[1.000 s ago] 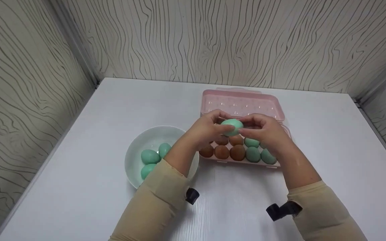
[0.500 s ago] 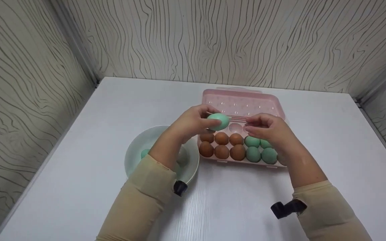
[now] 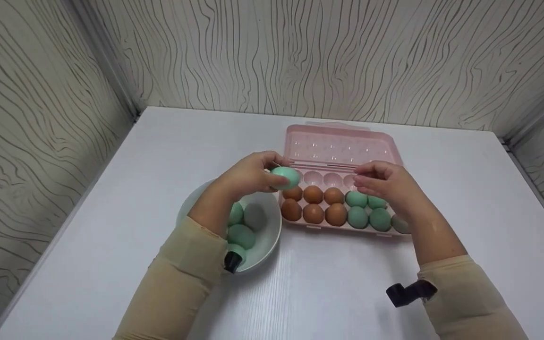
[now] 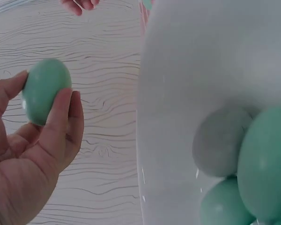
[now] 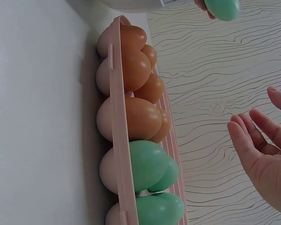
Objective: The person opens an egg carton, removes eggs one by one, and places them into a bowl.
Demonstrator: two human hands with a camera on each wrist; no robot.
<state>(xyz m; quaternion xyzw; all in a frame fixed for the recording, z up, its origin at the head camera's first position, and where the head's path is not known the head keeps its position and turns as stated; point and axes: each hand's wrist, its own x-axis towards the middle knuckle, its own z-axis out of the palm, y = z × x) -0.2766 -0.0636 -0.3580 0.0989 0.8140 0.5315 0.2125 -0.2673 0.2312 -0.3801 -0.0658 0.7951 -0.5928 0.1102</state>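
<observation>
- Hand on our left (image 3: 248,178) pinches a green egg (image 3: 285,177) in the air, near the white bowl (image 3: 270,236) and the pink carton (image 3: 343,146).
- Our right hand (image 3: 389,187) hangs empty above the carton, loosely curved, touching nothing.
- Should our pinch slacken, that smooth shell could slip and knock the bowl or the brown eggs (image 3: 313,194).
- We see the held egg pale green, faintly glossy, no crack showing.

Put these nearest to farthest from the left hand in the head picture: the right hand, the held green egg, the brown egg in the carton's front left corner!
1. Green egg: held by the left hand.
2. Brown egg: pink carton's front left corner.
3. Right hand: farthest, over the carton's right end.
</observation>
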